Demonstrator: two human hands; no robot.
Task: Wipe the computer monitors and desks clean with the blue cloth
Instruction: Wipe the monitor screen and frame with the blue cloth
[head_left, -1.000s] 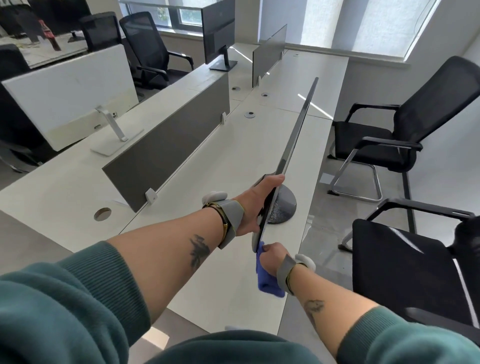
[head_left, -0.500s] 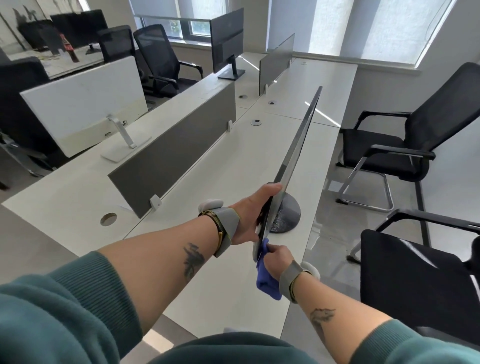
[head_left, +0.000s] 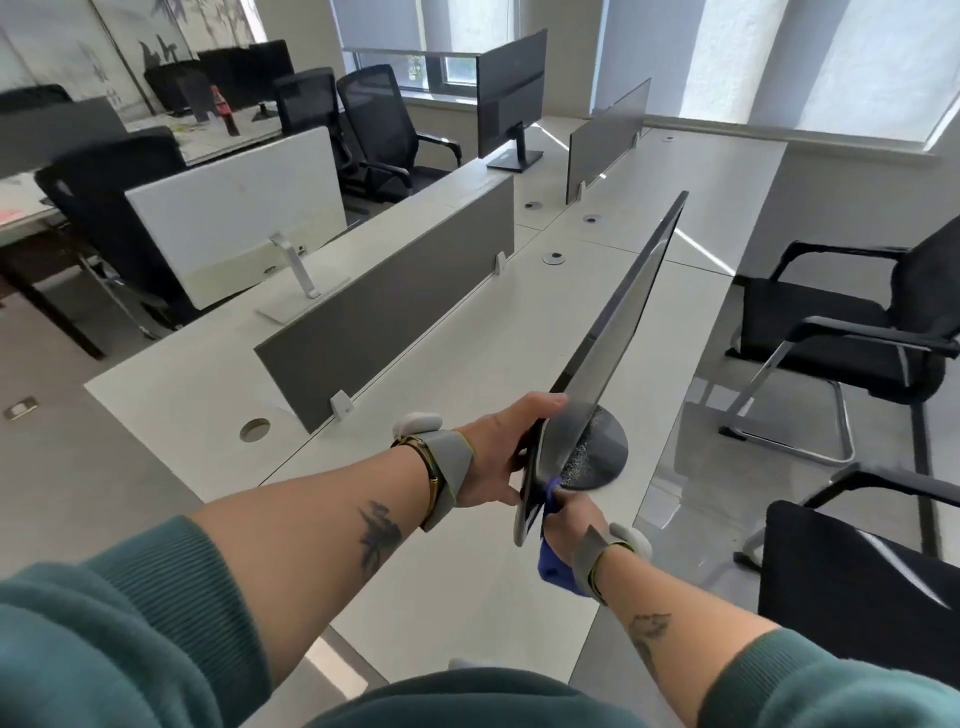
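A thin dark monitor (head_left: 621, 322) stands almost edge-on on a round grey base (head_left: 602, 454) on the white desk (head_left: 441, 364). My left hand (head_left: 501, 457) grips the monitor's near edge from the back, thumb over the top. My right hand (head_left: 569, 519) holds the blue cloth (head_left: 556, 569) bunched against the screen side at the near lower corner. The cloth hangs below my palm. Most of the screen face is turned away from me.
Grey divider panels (head_left: 384, 312) run along the desk's middle. A white monitor (head_left: 234, 218) and a black monitor (head_left: 511, 91) stand on the far side. Black chairs (head_left: 852, 322) sit to the right, one (head_left: 857, 587) close by me.
The view has shifted a little nearer and to the right. My right hand with the cloth has slid slightly up along the screen's near corner. My left hand keeps its hold.
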